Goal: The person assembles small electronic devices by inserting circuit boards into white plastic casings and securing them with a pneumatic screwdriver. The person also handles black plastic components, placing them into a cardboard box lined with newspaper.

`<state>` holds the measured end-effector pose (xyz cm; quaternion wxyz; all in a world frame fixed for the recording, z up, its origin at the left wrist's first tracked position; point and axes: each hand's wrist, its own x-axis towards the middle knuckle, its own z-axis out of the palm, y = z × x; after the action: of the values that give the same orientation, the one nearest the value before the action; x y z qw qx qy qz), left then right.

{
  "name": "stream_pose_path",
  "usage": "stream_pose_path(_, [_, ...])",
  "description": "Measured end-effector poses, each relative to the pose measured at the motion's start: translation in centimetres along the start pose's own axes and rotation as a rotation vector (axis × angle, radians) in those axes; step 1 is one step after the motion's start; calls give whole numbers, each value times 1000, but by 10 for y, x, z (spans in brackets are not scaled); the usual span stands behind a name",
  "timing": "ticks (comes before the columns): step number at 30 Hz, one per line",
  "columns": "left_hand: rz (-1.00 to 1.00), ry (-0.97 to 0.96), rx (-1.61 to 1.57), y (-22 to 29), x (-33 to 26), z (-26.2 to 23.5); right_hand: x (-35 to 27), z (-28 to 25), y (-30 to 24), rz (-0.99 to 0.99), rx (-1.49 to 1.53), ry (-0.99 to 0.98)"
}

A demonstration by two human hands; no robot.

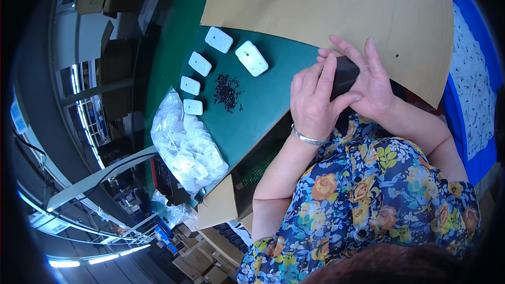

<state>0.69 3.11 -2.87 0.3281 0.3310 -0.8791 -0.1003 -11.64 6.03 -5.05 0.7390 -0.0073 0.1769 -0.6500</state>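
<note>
Left hand point(314, 94) clasps a dark block point(344, 76); right hand point(374, 81), fingers spread, backs it. From here it looks stiff, light, smooth: hold by its long sides.

- Worktop point(263, 100): smooth green, faint sheen.
- Cardboard sheet point(326, 7): matt brown, fairly even.
- White cases point(252, 58): we read smooth plastic.
- Clear bag point(176, 110): thin, crinkled plastic, glossy at the folds.
- Dark held block point(345, 72): smooth-looking; material unclear to us.
- Bracelet point(310, 139): shiny silvery metal.
- Blue bin point(480, 162): smooth plastic, we judge.
- Shirt point(363, 200): soft printed cloth.
</note>
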Motion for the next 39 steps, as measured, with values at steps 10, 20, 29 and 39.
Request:
stream_pose_path(10, [-709,-144,-758,-6,-11,-24,-1,-9,0,-105,-739,-263])
stream_pose_path(20, [-726,107,-1178,-5,-22,-12,-15,-3,7,-236,-1323,-320])
stream_pose_path(29, [-769,140,-1178,-9,-20,-11,-16,20,-16,-332,-1514,-287])
stream_pose_path(39, [-869,80,-1378,-18,-17,-14,154,201,-182,-666,-1165,-391])
